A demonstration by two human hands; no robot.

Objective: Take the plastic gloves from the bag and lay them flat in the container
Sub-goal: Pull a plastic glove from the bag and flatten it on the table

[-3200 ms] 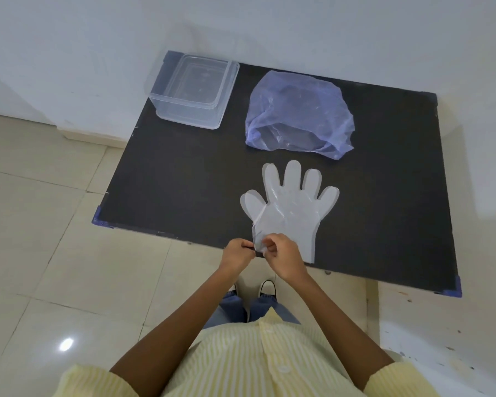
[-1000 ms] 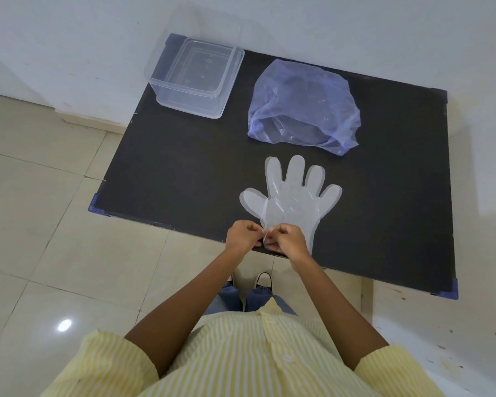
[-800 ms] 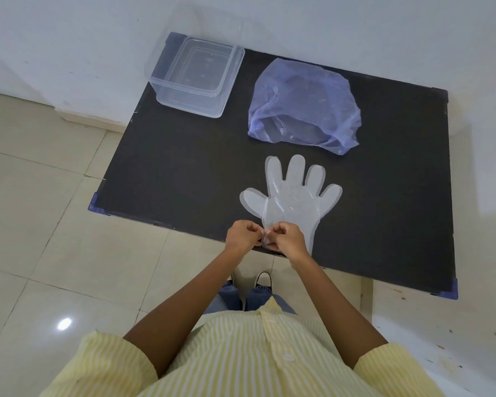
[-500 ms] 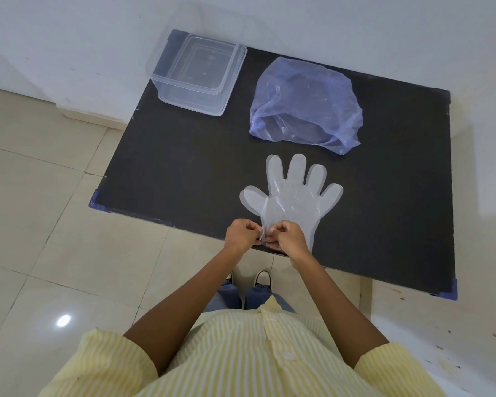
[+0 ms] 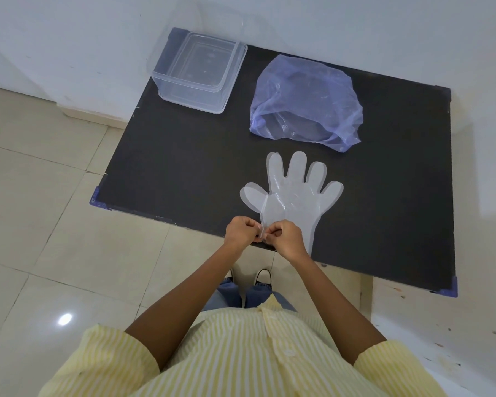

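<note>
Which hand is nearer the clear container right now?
Left. The left hand is at the glove cuff, on the side toward the clear container; the right hand is beside it, farther away.

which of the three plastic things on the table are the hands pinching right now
The clear plastic glove, lying flat near the table's front edge. Both the left hand and right hand pinch its cuff; the purple bag and clear container sit untouched farther back.

A plain indoor room, maybe in a home: beige floor tiles [image 5: 40, 181] at 9 o'clock, white wall [image 5: 298, 21] at 12 o'clock, black table [image 5: 184, 173].
</note>
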